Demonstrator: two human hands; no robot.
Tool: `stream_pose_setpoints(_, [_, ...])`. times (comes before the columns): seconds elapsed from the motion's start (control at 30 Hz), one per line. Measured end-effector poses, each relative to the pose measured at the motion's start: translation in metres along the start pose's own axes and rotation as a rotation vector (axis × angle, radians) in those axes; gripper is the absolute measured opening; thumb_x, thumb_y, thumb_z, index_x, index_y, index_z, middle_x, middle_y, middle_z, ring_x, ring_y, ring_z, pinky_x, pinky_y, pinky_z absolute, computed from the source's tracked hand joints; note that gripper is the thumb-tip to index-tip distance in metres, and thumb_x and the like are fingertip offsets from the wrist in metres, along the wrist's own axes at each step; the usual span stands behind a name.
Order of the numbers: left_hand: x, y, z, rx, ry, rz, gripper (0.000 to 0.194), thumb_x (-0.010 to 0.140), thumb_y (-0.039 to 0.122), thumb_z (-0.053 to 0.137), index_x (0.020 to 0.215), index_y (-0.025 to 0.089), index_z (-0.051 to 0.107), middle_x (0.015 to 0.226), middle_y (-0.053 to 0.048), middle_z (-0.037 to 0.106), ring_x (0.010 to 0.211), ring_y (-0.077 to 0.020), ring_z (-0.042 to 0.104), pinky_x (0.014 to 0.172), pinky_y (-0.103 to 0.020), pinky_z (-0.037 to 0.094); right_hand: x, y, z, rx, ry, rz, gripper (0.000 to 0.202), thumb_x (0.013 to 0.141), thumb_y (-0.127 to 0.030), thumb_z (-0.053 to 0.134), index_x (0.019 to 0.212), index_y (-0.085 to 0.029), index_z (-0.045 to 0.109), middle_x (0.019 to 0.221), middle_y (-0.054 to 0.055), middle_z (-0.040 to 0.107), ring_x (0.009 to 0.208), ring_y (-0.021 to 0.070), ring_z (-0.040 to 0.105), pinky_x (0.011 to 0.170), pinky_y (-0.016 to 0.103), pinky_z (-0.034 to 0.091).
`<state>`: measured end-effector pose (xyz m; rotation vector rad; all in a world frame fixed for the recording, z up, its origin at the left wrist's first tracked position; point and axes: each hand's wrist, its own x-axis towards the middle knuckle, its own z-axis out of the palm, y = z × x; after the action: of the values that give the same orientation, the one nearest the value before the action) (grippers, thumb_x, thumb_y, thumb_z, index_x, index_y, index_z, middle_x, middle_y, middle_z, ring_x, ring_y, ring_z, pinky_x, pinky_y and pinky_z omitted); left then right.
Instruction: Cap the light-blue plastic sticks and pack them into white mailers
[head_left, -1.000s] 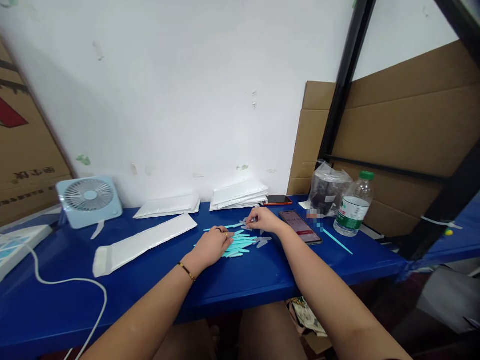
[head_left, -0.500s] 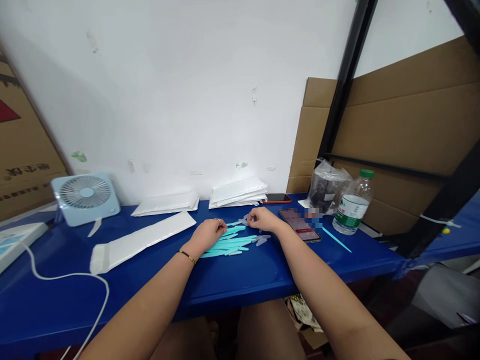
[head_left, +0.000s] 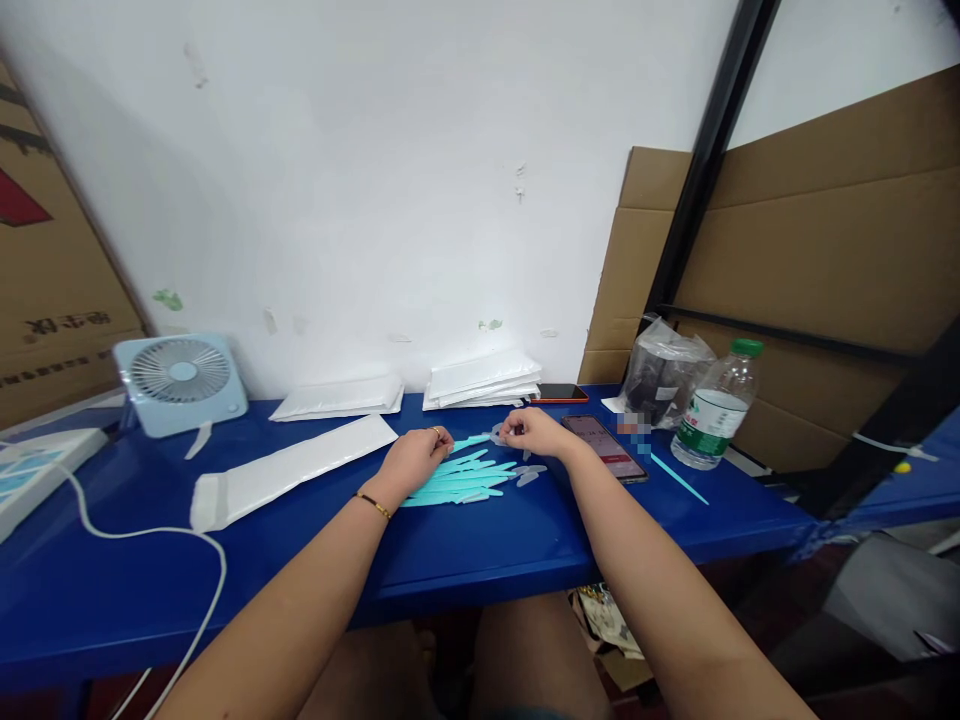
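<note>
My left hand (head_left: 418, 462), with a bracelet at the wrist, is closed in a pinch on one end of a slim teal plastic stick (head_left: 471, 440). The stick points right, toward my right hand (head_left: 534, 432). The right thumb and fingers are pinched together at a small translucent plastic piece (head_left: 497, 433), which looks like a cap. Below and between the hands, a fanned pile of similar teal sticks (head_left: 454, 485) lies on the blue table (head_left: 495, 555). More translucent pieces (head_left: 529, 475) rest at the pile's right end. My fingers hide part of the held stick.
A long white packet (head_left: 292, 470) lies to the left, and stacked white packets (head_left: 484, 380) stand by the wall. A phone (head_left: 606, 450), a single teal stick (head_left: 679, 478) and a water bottle (head_left: 716, 410) are on the right. A fan (head_left: 180, 385) and white cable (head_left: 150, 535) occupy the left.
The view has shifted slightly, so the scene sits a little farther right. More of the teal stick between my hands shows clear of the pile. Both hands stay pinched, nearly in place.
</note>
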<state>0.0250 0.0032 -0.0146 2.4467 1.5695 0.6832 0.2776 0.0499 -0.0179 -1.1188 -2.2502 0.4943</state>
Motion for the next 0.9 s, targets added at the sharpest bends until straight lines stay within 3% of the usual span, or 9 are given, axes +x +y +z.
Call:
stream_pose_setpoints(0.43, [0.0,0.0,0.0,0.039,0.019,0.039,0.024,0.085,0.036,0.039,0.085,0.023,0.059,0.079,-0.001,0.067,0.073,-0.0184,0.059,0.059,-0.025,0.037,0.001,-0.003,0.001,-0.018,-0.019,-0.038,0.016,0.073,-0.027,0.058,0.078,-0.016,0.069,0.076,0.004,0.066,0.064,0.0131,0.055,0.056,0.023,0.042])
stream_pose_setpoints(0.73, [0.005,-0.003,0.006,0.117,0.087,0.065,0.021,0.085,0.03,0.041,0.09,0.024,0.061,0.09,-0.001,0.067,0.085,-0.0189,0.058,0.073,-0.028,0.039,0.009,-0.023,0.022,-0.125,-0.038,-0.142,0.014,0.075,-0.018,0.055,0.078,-0.016,0.068,0.08,0.004,0.061,0.065,0.0101,0.052,0.059,0.021,0.039])
stream_pose_setpoints(0.83, [0.006,-0.005,0.005,0.152,0.168,0.012,0.025,0.08,0.029,0.049,0.102,0.025,0.059,0.105,-0.003,0.064,0.098,-0.0219,0.054,0.08,-0.031,0.039,0.009,-0.018,0.012,-0.125,0.043,-0.093,0.017,0.077,-0.019,0.053,0.082,-0.017,0.069,0.083,0.004,0.063,0.068,0.0112,0.053,0.063,0.021,0.041])
stream_pose_setpoints(0.9, [0.005,-0.008,0.004,0.107,0.115,0.019,0.026,0.077,0.033,0.052,0.101,0.025,0.061,0.103,-0.003,0.063,0.094,-0.0209,0.056,0.078,-0.03,0.041,0.003,-0.01,-0.003,-0.113,0.08,-0.031,0.017,0.076,-0.019,0.054,0.083,-0.018,0.069,0.083,0.004,0.064,0.069,0.0121,0.055,0.064,0.022,0.042])
